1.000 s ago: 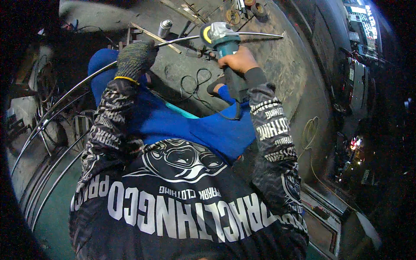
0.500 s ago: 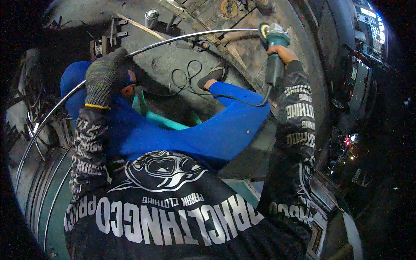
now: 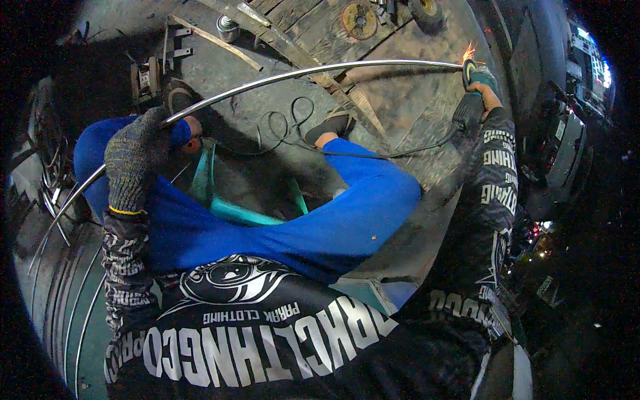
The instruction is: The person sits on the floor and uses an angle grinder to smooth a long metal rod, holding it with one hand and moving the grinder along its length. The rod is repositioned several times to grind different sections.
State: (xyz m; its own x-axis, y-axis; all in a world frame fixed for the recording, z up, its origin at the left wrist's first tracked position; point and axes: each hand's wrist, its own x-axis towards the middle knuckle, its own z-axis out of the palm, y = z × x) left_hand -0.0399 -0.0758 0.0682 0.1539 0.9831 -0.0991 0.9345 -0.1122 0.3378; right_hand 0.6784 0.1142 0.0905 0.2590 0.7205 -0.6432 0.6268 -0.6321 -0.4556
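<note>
A long curved metal rod (image 3: 300, 74) arcs across the floor from lower left to upper right. My left hand (image 3: 133, 157), in a grey knit glove, grips the rod near its left part. At the rod's far right end my bare right hand (image 3: 477, 100) holds a teal angle grinder (image 3: 472, 72). The grinder's disc touches the rod tip and orange sparks (image 3: 469, 51) fly up. Its black cable (image 3: 373, 155) trails over my blue trouser legs (image 3: 320, 227).
A teal stool (image 3: 233, 207) stands under me. Wooden planks (image 3: 300, 27), a grinding disc (image 3: 359, 20), a small metal can (image 3: 227, 27) and metal brackets (image 3: 150, 70) lie on the concrete floor. More curved rods (image 3: 57, 293) are stacked at the left. Machinery stands at the right.
My right hand has swung the grinder further right to the rod's end, where sparks now fly. My left hand has slid lower along the rod.
</note>
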